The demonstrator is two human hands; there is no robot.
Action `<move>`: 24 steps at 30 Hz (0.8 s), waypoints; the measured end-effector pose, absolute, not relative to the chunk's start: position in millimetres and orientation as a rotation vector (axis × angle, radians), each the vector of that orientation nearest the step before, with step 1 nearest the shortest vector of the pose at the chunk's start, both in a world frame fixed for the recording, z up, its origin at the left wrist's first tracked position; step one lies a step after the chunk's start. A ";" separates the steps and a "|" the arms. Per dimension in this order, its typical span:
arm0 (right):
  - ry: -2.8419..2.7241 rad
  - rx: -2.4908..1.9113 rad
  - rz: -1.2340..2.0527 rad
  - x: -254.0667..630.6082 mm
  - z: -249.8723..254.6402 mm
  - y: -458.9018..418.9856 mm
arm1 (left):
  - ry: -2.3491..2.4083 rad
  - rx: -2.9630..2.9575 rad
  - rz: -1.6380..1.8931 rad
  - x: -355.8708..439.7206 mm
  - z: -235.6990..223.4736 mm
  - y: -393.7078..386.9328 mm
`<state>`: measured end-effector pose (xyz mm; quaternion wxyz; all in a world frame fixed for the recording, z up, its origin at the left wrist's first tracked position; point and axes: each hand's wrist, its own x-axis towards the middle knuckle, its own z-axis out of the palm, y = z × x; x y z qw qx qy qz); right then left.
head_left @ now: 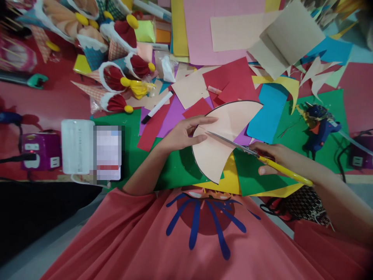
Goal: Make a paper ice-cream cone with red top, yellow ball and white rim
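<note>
A fan-shaped piece of peach paper (213,159) with a dark curved outline is held up in front of my chest. My left hand (183,134) grips its left edge, thumb and fingers closed around the paper near the curve. From the right, my right hand (275,153) is closed around scissors (281,168) with a yellow handle. Their metal blades lie across the middle of the paper, pointing left towards my left thumb. Whether the blades are apart is hard to make out.
Decorated paper cones (118,76) crowd the upper left. A marker (157,107), red paper (233,83) and blue paper (266,112) lie beyond my hands. A blue glue gun (319,134) is at right. A phone (108,151) and a purple power socket box (40,151) are at left.
</note>
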<state>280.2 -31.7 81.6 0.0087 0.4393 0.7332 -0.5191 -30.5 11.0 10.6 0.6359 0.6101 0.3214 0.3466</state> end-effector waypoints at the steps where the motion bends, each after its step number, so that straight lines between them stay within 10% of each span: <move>1: 2.285 1.366 -1.621 279.4 81.3 -31.9 | 0.729 1.394 0.795 -30.5 10.4 11.1; 24: 2.212 1.323 -1.704 276.0 69.7 -33.9 | 0.673 1.361 0.734 -24.3 7.1 6.5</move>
